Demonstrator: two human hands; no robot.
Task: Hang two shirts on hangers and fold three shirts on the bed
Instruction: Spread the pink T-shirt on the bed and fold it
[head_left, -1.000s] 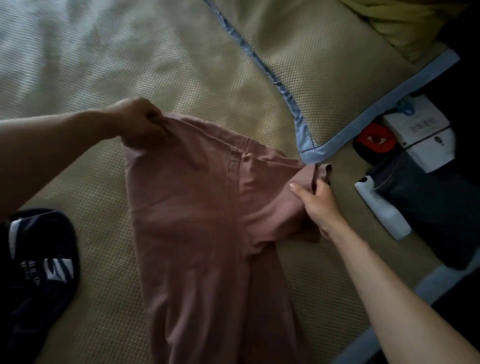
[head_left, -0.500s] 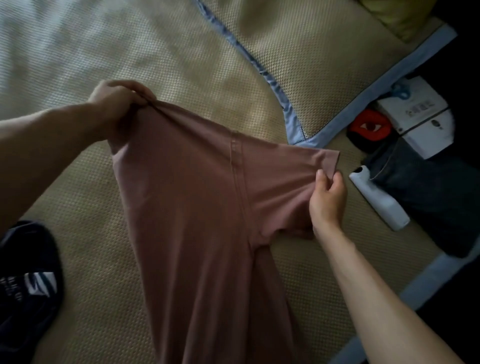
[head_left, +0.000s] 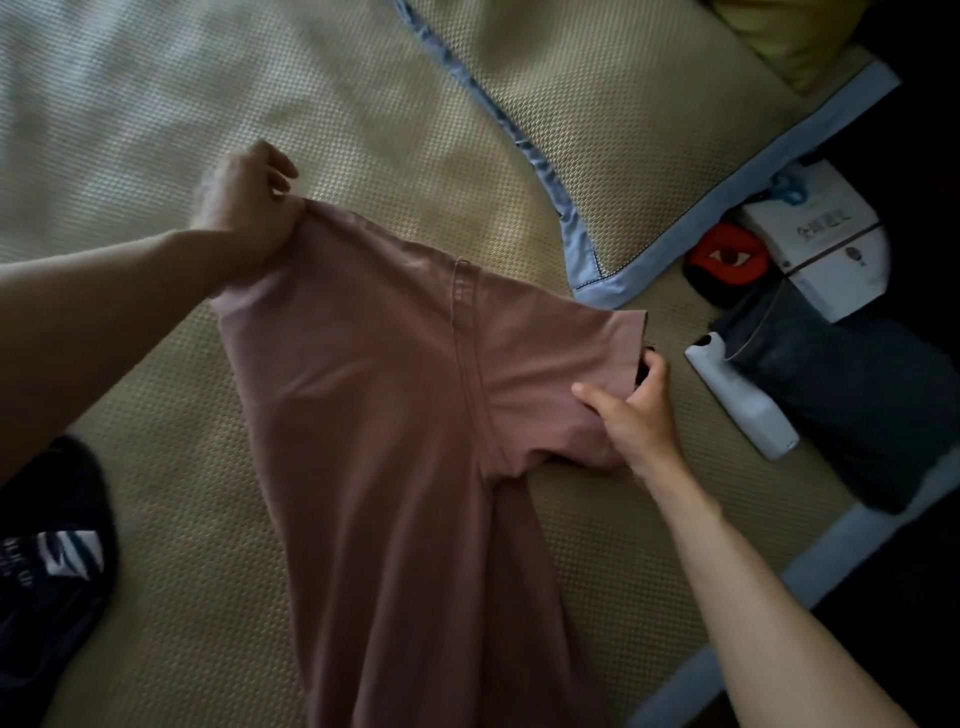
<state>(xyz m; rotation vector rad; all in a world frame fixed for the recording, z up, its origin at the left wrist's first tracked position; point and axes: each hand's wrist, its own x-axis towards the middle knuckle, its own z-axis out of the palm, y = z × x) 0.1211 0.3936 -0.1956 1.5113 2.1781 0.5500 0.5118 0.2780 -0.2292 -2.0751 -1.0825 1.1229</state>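
Note:
A dusty pink shirt hangs stretched between my hands above the woven mat of the bed. My left hand grips its upper left corner, fingers curled round the cloth. My right hand pinches the end of the short sleeve at the right. The shirt's body trails down toward the bottom edge of the view. A dark shirt with white print lies bunched at the lower left.
A woven pillow with blue trim lies at the upper right. Beside the bed's right edge sit a white bottle-like object, dark jeans, a red and black item and a white box.
The pink shirt has been pulled wider and flatter between my hands. My left hand has lifted up and away, and my right hand has shifted its pinch on the sleeve end.

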